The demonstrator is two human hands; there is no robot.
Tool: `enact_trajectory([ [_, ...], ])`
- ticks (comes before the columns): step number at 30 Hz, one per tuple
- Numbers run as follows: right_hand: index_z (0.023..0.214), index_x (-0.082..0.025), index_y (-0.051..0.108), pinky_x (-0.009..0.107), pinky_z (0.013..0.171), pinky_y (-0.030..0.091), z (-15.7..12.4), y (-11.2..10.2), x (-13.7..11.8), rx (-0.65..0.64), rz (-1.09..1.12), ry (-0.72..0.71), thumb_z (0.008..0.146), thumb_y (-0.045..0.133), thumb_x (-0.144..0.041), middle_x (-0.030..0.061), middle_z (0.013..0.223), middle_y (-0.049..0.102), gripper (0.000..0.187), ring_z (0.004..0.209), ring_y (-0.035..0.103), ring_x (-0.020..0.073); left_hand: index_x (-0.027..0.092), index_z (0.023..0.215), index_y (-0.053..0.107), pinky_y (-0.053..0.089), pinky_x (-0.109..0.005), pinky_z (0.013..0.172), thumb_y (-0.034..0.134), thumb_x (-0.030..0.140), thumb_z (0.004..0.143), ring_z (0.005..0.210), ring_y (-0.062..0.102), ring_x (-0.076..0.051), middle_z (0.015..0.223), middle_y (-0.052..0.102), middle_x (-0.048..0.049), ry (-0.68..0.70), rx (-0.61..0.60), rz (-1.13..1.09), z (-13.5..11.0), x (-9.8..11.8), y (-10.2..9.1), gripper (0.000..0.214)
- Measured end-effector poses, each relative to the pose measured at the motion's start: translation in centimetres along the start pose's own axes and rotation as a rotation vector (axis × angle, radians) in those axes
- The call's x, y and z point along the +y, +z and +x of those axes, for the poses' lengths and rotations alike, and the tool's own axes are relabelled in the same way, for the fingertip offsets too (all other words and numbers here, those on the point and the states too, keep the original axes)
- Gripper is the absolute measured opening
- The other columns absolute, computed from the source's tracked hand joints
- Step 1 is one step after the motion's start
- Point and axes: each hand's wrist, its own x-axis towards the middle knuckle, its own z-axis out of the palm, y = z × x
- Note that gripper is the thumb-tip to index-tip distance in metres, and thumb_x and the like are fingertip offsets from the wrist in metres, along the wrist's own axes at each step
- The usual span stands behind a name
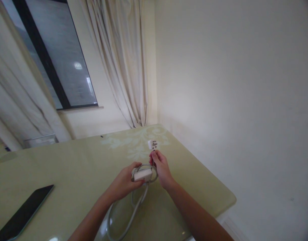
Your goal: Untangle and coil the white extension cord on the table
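Note:
My left hand [126, 180] is closed around a white power adapter [143, 175], with loops of its pale cable [135, 214] wound about it and hanging down toward the table. In my right hand [162, 167], thumb and fingers pinch the cable just below a white plug [152, 144]. The plug points upward beyond my fingertips, its face with dark slots and pins turned partly toward me. Both hands are close together above the table.
A glossy pale green table [76, 167] with a floral pattern spreads beneath, its right edge beside a white wall [231, 83]. A dark flat device [25, 212] lies at the left. Beige curtains [124, 60] and a window [61, 50] are behind.

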Motion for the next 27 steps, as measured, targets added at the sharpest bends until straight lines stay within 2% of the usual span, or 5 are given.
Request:
enact_trajectory([
  [5,0.077,-0.020,0.059,0.024,0.062,0.039,0.3,-0.1,0.7,0.032,0.009,0.018,0.086,0.068,-0.066,-0.0011,0.069,0.058,0.048,0.065,0.049,0.0123,0.020,0.113,0.075,0.053,-0.034,0.081,0.058,0.042,0.093,0.090,0.071,-0.026,0.100,0.079,-0.0063,-0.004,-0.030,0.101,-0.4,1.0,-1.4,0.034],
  [12,0.081,-0.020,0.059,0.022,0.060,0.038,0.3,0.2,1.1,0.034,0.193,0.110,0.079,0.079,-0.062,-0.0028,0.068,0.058,0.046,0.063,0.049,0.0111,0.025,0.158,0.045,0.041,-0.043,0.116,0.059,0.028,0.088,0.143,0.053,-0.031,0.163,0.047,-0.0098,0.002,-0.172,0.457,-1.0,2.1,-1.2,0.072],
  [16,0.080,-0.021,0.060,0.023,0.059,0.038,-0.2,0.7,1.0,-0.039,0.187,0.085,0.081,0.078,-0.061,-0.0033,0.067,0.055,0.045,0.061,0.047,0.0111,0.022,0.161,0.035,0.053,-0.048,0.100,0.053,0.023,0.091,0.123,0.068,-0.036,0.157,0.051,-0.0178,-0.104,-0.140,0.714,-0.7,3.1,-0.5,0.072],
  [20,0.082,-0.020,0.063,0.025,0.067,0.042,-1.0,1.2,1.3,-0.143,0.155,0.034,0.088,0.074,-0.057,-0.0009,0.073,0.059,0.039,0.067,0.052,0.0131,0.018,0.135,0.056,0.057,-0.046,0.082,0.054,0.023,0.095,0.102,0.074,-0.036,0.132,0.063,-0.0179,-0.187,-0.063,0.927,0.3,3.8,0.2,0.041],
  [27,0.087,-0.019,0.069,0.030,0.081,0.049,-1.2,1.3,1.7,-0.193,0.051,-0.039,0.090,0.071,-0.057,0.0029,0.084,0.064,0.038,0.082,0.060,0.0168,0.017,0.117,0.056,0.053,-0.035,0.067,0.052,0.026,0.098,0.091,0.075,-0.030,0.115,0.063,-0.0129,-0.285,0.117,0.968,1.1,3.2,1.5,0.021],
])
